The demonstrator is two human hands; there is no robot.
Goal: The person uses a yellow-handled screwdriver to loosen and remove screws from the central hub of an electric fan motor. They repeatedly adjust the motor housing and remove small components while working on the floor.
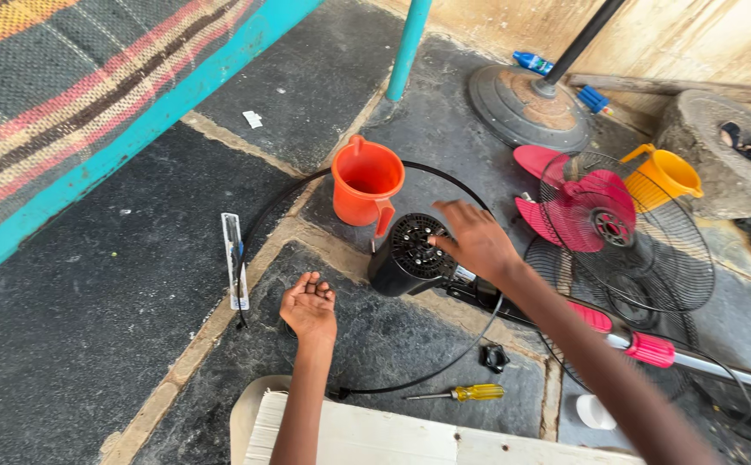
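I am crouching over a dark stone floor (91, 327) with pale joints, a striped woven mat (65, 77) edged in turquoise lying along its far left. Left of my hands a small flat packet (234, 261) is lying on the joint line. My left hand (309, 307) is resting palm up and cupped on the floor, fingers loosely curled, holding nothing that I can see. Just beyond it an orange plastic jug (366, 182) is standing upright inside a thin black ring (373, 280). My right hand (477, 241) is reaching onto the ribbed face of the black fan motor housing (405, 257), fingers spread and touching its top, not closing round it. To work this well, I judge I should be steadying the housing before turning anything. Near my right forearm a yellow-handled screwdriver (466, 393) is lying, and further right a wire fan guard (625, 232) is sitting over pink blades (577, 211).
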